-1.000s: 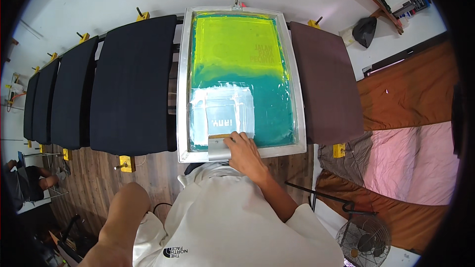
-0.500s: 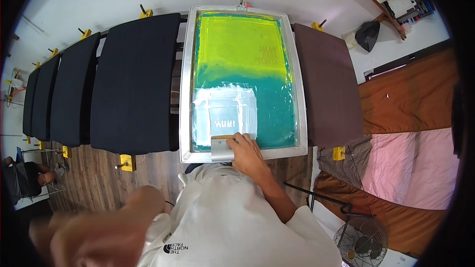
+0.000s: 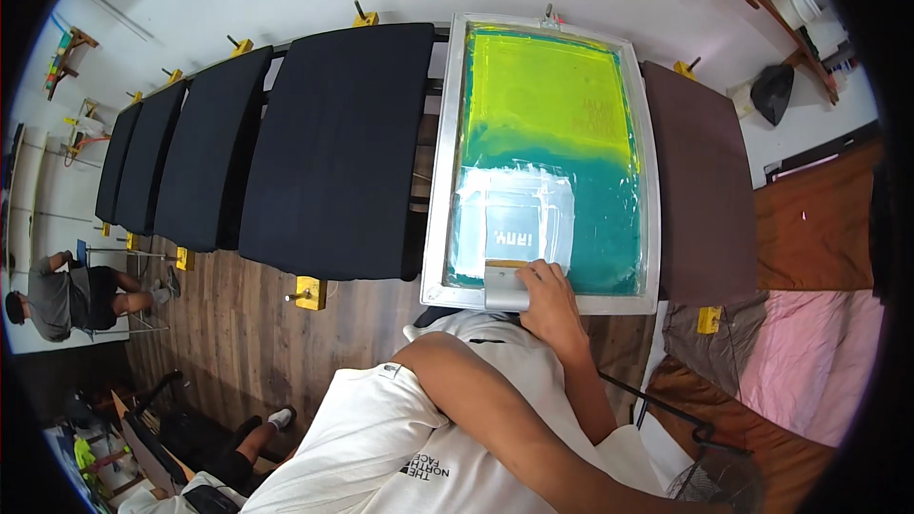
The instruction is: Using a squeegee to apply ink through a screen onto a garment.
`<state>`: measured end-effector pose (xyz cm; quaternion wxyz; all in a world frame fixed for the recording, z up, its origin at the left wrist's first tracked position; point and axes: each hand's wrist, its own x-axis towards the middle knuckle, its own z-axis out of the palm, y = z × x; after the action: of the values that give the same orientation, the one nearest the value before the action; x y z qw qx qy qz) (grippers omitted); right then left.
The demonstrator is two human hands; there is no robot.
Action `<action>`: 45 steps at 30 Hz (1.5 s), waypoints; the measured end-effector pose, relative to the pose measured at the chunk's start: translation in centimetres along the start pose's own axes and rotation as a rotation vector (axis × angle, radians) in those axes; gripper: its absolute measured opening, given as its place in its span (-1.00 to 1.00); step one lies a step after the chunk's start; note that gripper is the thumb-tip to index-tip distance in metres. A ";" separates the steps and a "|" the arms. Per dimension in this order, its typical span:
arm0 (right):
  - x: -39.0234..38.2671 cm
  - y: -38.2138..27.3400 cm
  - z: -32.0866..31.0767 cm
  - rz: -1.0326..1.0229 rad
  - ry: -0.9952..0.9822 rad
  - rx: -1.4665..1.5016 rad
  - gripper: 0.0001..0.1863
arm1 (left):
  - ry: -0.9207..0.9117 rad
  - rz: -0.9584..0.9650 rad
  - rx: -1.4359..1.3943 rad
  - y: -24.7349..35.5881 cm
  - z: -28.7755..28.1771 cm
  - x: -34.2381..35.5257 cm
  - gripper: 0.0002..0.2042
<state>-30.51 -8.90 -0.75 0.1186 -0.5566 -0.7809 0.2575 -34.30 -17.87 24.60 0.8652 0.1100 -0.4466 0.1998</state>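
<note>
A silver-framed printing screen (image 3: pixel 438 181) lies before me. Its mesh is teal, with a bright yellow-green area at the far end and a pale patch of white ink (image 3: pixel 562 200) at the near left. Resting at the near edge, over the frame's rim, is a short metal squeegee (image 3: pixel 505 299) with a brownish strip along its far side. My right hand (image 3: pixel 552 309) is closed on the squeegee's right end. My left forearm (image 3: pixel 514 433) crosses my white shirt toward the lower right, and the hand itself is out of the picture.
Several black-covered platens (image 3: pixel 338 152) stand in a row to the left, with yellow clamp blocks (image 3: pixel 309 292). A brown platen (image 3: pixel 705 181) sits right of the screen. A seated person (image 3: pixel 71 290) is at far left; a wire fan (image 3: pixel 719 481) stands at lower right.
The view has swung left, so the scene sits farther right. My left hand, blurred at lower left before, has left the picture; its forearm now crosses my body. My right hand keeps the squeegee.
</note>
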 end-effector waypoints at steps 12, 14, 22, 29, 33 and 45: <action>-0.4 -0.4 0.3 -0.004 0.007 -0.048 -0.44 | 0.209 -0.056 0.624 2.4 -0.3 -2.1 -0.69; -0.3 -0.3 0.3 -0.039 0.004 -0.054 -0.43 | 0.372 -0.081 0.934 4.7 -0.1 -4.2 -0.65; 1.5 -0.1 -0.3 0.013 -0.024 -0.039 -0.65 | 1.104 -0.939 2.527 14.8 -5.7 -23.1 -0.30; 3.2 0.6 -1.8 -0.008 -0.194 -0.060 -0.63 | 1.335 -1.156 2.170 15.9 -9.1 -24.9 -0.62; 6.5 0.6 -4.9 -0.060 -0.282 -0.010 -0.68 | 1.298 -1.070 2.184 19.2 -9.9 -23.7 -0.80; 4.1 1.4 0.0 -0.027 0.032 -0.089 -0.60 | 1.275 -0.807 2.389 16.9 -10.9 -26.1 -0.46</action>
<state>-30.80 -4.71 -1.93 0.1098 -0.5548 -0.7970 0.2120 -47.43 -5.16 -2.79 0.2997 0.7766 0.5131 0.2092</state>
